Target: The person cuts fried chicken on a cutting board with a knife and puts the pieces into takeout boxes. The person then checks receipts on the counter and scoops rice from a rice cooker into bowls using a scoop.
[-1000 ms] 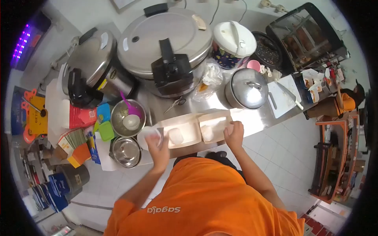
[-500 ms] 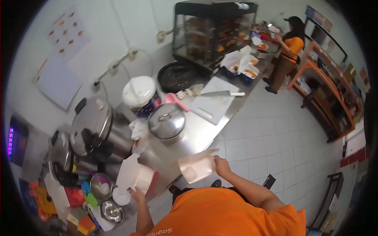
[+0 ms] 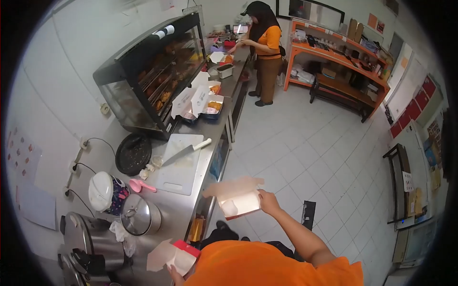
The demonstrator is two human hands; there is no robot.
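Observation:
My right hand (image 3: 270, 202) grips an open paper food box (image 3: 245, 202) by its right side, out over the floor beside the counter. A pale rounded lump (image 3: 230, 208) lies inside it, and the lid flap stands up at the far edge. Lower left, my left hand (image 3: 176, 275) is closed on a second open food box (image 3: 183, 258), white inside with red outside; most of that hand is cut off by the frame's bottom and my shirt. A lidded steel pot (image 3: 138, 215) stands on the counter beyond this box.
On the steel counter (image 3: 202, 178) are a knife (image 3: 186, 152) on a white cutting board (image 3: 179, 180), a pink scoop (image 3: 142, 185), a black round tray (image 3: 133, 153) and filled boxes (image 3: 212, 106). A food warmer (image 3: 157, 76) stands behind. A co-worker (image 3: 267, 52) stands at the far end.
My view has swung right and up toward the far counter and co-worker. Both hands still hold their boxes; the left one now sits lower in view, near the bottom edge.

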